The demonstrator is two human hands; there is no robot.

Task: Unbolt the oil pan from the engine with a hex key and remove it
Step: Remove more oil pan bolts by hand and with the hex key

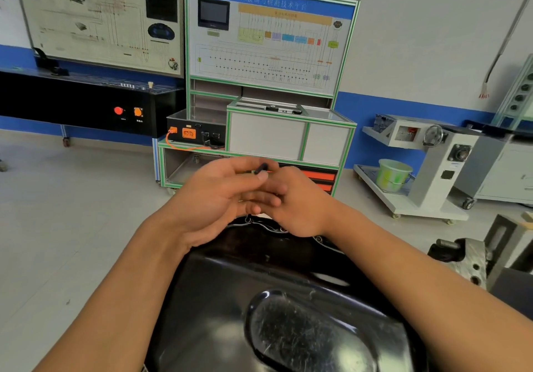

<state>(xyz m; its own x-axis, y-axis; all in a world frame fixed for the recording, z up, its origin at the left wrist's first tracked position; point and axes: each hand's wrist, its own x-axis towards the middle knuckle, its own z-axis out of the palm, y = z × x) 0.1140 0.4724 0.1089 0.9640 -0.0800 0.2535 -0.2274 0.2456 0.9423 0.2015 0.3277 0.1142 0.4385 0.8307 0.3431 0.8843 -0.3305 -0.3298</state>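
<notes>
The black oil pan [259, 291] fills the lower middle of the view, its scratched, glossy bulge facing up. Small bolt heads show along its far rim [281, 229]. Both hands meet above that far edge. My left hand [219, 195] pinches a short black hex key [261, 167] between thumb and fingers, the key's tip sticking up. My right hand [297, 201] is right against the left, its fingers curled under the left fingers; whether it also grips the key is hidden.
A grey metal engine block part [470, 262] sits at the right. Beyond the hands stands a green-framed training bench [259, 141] with an orange-socketed black box [196, 132]. A wheeled stand with a green bucket [393, 174] is at far right.
</notes>
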